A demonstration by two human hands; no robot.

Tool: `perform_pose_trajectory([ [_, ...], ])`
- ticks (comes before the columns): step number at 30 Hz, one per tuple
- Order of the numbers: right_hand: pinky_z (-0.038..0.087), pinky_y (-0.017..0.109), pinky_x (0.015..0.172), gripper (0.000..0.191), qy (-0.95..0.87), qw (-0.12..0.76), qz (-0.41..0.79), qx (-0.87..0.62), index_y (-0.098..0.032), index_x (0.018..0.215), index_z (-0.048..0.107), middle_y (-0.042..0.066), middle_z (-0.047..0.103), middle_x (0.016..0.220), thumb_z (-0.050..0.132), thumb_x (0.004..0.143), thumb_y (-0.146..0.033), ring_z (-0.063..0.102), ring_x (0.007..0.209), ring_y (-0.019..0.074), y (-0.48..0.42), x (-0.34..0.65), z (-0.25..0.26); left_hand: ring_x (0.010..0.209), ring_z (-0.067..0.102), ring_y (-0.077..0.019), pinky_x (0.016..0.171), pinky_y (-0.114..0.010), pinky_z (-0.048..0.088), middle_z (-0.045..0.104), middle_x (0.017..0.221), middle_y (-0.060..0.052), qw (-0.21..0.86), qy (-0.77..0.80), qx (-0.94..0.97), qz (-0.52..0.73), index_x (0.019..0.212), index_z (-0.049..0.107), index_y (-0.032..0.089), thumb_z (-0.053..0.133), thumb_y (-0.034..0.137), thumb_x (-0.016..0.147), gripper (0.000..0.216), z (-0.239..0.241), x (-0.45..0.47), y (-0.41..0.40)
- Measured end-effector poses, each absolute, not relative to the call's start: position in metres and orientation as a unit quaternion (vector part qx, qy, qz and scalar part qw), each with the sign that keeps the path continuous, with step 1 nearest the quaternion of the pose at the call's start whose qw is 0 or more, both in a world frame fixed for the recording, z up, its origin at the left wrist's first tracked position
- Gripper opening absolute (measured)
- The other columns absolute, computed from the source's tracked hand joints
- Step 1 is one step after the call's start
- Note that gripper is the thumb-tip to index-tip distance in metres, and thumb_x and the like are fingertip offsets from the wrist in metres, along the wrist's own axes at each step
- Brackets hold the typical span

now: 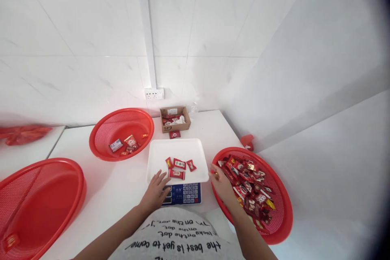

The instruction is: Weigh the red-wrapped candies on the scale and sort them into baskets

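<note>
My left hand lies palm down with its fingers spread at the near left edge of a white tray. The tray rests on a blue digital scale with a keypad. Several small red wrapped candies lie in the tray. Between the tray and a red mesh basket heaped with wrapped snacks, my right hand is closed with its fingertips on a small red and gold wrapped candy. Part of that candy is hidden by the fingers.
A red basket with a few packets stands at the back left. Another red basket holds one packet at the near left. A cardboard box of wrapped snacks is behind the tray, with a red packet before it. A wall rises at right.
</note>
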State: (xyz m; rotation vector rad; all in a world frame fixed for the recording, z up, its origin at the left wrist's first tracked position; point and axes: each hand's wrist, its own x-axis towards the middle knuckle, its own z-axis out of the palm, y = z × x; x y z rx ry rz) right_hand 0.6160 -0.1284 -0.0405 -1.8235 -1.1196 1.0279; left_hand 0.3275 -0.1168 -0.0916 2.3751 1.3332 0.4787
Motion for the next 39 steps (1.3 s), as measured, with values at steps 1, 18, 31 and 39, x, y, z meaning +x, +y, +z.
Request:
perform_pose_trajectory([
  [1,0.039,0.039,0.098,0.049,-0.445,0.351,0.376,-0.733,-0.018,0.120,0.052,0.011,0.055,0.125,0.049,0.075,-0.036,0.053,0.112,0.0222,-0.133,0.623,-0.047,0.130,0.032,-0.0276,0.103,-0.050,0.034,0.049,0.131,-0.009,0.189,0.474,0.843,0.170,0.119,0.054,0.022,0.043,0.032,0.087,0.036,-0.092,0.327,-0.117],
  [18,0.035,0.034,0.098,0.046,-0.475,0.134,0.432,-0.755,-0.012,0.115,0.058,0.014,0.058,0.122,0.047,0.073,-0.023,0.054,0.112,0.0236,-0.174,0.674,-0.105,0.135,0.018,-0.0284,0.106,-0.047,0.027,0.025,0.147,-0.012,0.211,0.497,0.838,0.080,0.134,0.036,0.021,0.052,0.026,0.081,0.055,-0.075,0.356,-0.075],
  [31,0.039,0.034,0.090,0.032,-0.466,0.123,0.435,-0.761,-0.017,0.094,0.067,0.011,0.069,0.102,0.048,0.074,-0.034,0.062,0.097,0.0235,-0.178,0.675,-0.103,0.134,0.023,-0.0270,0.106,-0.046,0.025,0.030,0.144,-0.014,0.189,0.485,0.854,0.015,0.132,0.040,0.018,0.040,0.016,0.085,0.047,-0.074,0.369,-0.049],
  [39,0.042,0.035,0.085,0.026,-0.473,0.133,0.459,-0.741,-0.017,0.086,0.068,0.010,0.071,0.095,0.049,0.072,-0.029,0.064,0.089,0.0241,-0.176,0.676,-0.103,0.130,0.032,-0.0240,0.104,-0.043,0.030,0.041,0.138,-0.012,0.173,0.505,0.845,0.015,0.131,0.041,0.017,0.037,0.006,0.080,0.053,-0.077,0.356,-0.067],
])
